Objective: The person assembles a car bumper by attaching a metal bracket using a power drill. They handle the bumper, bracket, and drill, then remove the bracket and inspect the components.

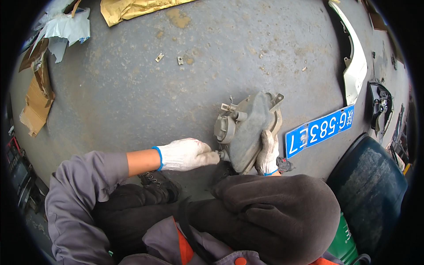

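A dusty grey car headlight [254, 128], its back side up, stands tilted in front of my knees. A round cap [224, 129] and a small connector [228, 107] stick out on its left side. My right hand [268, 154], in a white knit glove, is wrapped round the housing's right edge. My left hand [189, 154], gloved likewise, is closed in a pinch at a small grey fitting [224, 154] on the lower left of the housing. The fingertips partly hide that fitting. Beside my right wrist, a dark power tool [285, 164] shows only its front end.
A blue licence plate [320, 129] and a white trim panel [354, 62] lie on the right. Closer in are a dark curved panel [371, 185] and a green container [344, 240]. Two metal clips [180, 60] lie ahead. Cardboard [37, 104] and plastic [68, 27] are at left, gold wrapping [132, 9] beyond.
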The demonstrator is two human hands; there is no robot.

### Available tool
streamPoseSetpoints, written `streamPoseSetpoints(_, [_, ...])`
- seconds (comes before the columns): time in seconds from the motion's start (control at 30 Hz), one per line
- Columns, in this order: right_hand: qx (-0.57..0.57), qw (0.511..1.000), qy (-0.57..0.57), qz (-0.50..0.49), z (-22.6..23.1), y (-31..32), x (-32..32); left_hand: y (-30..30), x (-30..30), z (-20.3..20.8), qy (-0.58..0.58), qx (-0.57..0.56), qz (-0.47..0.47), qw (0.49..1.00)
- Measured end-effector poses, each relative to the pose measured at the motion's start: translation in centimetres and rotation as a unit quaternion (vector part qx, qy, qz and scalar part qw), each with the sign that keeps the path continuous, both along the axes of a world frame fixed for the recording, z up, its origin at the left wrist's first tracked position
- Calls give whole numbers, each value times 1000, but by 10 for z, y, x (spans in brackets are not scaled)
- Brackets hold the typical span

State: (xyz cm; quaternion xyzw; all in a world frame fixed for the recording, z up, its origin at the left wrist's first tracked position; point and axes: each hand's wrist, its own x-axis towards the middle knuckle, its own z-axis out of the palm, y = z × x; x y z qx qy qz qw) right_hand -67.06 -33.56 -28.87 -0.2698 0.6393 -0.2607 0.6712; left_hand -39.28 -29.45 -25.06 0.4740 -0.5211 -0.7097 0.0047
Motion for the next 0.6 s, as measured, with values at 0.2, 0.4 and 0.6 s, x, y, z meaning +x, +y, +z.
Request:
streamPoseSetpoints(0.2, [-2, 999, 33, 18, -1, 0, -3, -23, -6, 23, 49, 342, 89, 934])
streamPoseSetpoints(0.4, [4, 999, -20, -47, 5, -1, 7, -18, -13, 23, -31, 234, 56, 970])
streamPoseSetpoints(0.6, [9, 998, -48, -51, 5, -2, 5, 10, -20, 4, -90, -90, -40, 991])
